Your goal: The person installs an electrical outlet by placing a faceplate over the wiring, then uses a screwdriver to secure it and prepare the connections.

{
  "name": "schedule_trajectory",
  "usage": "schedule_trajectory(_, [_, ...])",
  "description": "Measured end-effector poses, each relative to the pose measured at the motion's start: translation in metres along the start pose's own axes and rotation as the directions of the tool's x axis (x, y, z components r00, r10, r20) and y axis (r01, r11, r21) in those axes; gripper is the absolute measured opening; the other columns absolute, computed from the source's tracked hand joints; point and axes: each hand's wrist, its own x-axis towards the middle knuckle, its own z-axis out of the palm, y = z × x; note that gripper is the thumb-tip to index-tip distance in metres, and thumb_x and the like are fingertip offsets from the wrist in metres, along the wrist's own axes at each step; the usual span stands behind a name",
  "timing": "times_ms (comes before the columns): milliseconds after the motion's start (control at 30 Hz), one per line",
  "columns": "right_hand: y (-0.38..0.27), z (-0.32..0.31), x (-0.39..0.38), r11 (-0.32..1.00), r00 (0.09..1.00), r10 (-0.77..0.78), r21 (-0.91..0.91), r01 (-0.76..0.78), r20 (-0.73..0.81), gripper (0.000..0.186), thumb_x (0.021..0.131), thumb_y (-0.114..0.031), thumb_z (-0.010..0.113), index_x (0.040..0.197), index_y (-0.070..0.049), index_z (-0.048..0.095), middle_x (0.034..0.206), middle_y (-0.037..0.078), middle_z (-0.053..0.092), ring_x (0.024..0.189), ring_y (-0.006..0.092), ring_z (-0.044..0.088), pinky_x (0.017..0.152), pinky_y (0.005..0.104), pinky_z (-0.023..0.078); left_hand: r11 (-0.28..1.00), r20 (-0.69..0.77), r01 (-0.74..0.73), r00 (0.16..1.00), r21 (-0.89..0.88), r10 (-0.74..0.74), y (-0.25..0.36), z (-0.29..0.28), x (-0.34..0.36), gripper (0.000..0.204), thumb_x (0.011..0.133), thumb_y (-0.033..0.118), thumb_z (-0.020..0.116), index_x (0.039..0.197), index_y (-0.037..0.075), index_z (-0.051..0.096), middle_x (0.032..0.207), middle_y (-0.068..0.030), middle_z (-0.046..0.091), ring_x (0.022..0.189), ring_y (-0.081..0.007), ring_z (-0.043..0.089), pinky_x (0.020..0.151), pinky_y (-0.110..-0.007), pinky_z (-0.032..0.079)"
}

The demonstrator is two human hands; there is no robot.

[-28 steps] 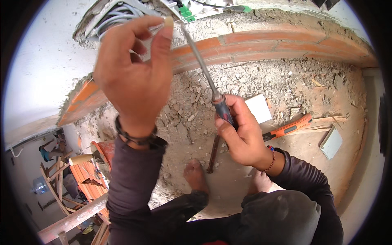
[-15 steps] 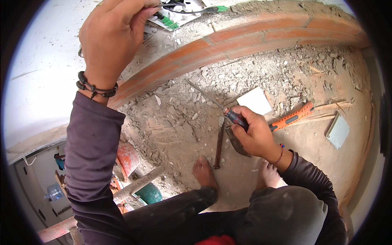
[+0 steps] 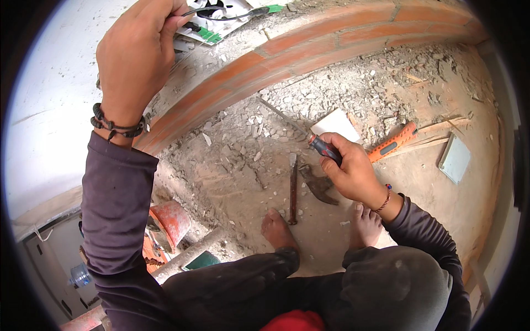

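At the upper left, my left hand is closed, thumb and fingers pinching a thin black cable. The cable loops over a white plate-like piece with green tape that rests on the ledge above the bricks. My right hand grips a screwdriver by its black and red handle, the long shaft pointing up and left over the rubble. Under and beside that hand lies a claw hammer with an orange handle, partly hidden. A rusty cold chisel lies left of the hammer's head.
A low brick edge curves across the top, with broken rubble along it. On the floor lie a white tile, a pale rectangular plate and wood strips. A red bucket stands at lower left; my bare feet are near the chisel.
The view has shifted slightly. My right hand and the screwdriver have moved a little away from the hammer, whose head shows more. My left hand stays on the cable.
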Motion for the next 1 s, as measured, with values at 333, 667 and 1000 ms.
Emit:
schedule_trajectory(333, [0.018,-0.015,0.005,0.783,0.978,-0.176,-0.586,0.208,0.112,0.033,0.078,-0.002,0.068,0.11,-0.006,0.07,0.101,0.014,0.068,0.095,0.0347,0.065,0.08,0.0428,0.053,0.987,-0.052,0.06,0.996,-0.15,-0.068,0.002,0.005,-0.004,0.008,0.092,0.01,0.073,0.098,0.005,0.07,0.088,-0.0061,0.07,0.073,-0.0202,0.066,0.067,-0.03,0.052])
schedule_trajectory(667, [-0.041,-0.033,0.117,0.743,0.701,-0.636,-0.503,0.442,-0.322,0.028,0.087,-0.018,0.075,0.112,-0.008,0.068,0.097,0.014,0.068,0.086,0.0376,0.067,0.074,0.0473,0.054,0.957,-0.053,0.13,0.987,-0.26,-0.149,0.01,0.005,-0.004,0.013,0.089,0.012,0.078,0.096,0.003,0.071,0.088,-0.006,0.07,0.072,-0.019,0.067,0.068,-0.03,0.053])
schedule_trajectory(1000, [-0.078,-0.031,0.163,0.675,0.558,-0.725,-0.577,0.46,-0.403,0.014,0.088,-0.017,0.074,0.098,-0.007,0.074,0.08,0.011,0.065,0.069,0.029,0.064,0.061,0.0402,0.05,0.944,-0.126,0.144,0.974,-0.296,-0.188,0.017,0.008,-0.011,0.019,0.086,0.016,0.082,0.1,0.007,0.073,0.088,-0.0032,0.069,0.073,-0.0158,0.061,0.067,-0.028,0.051])
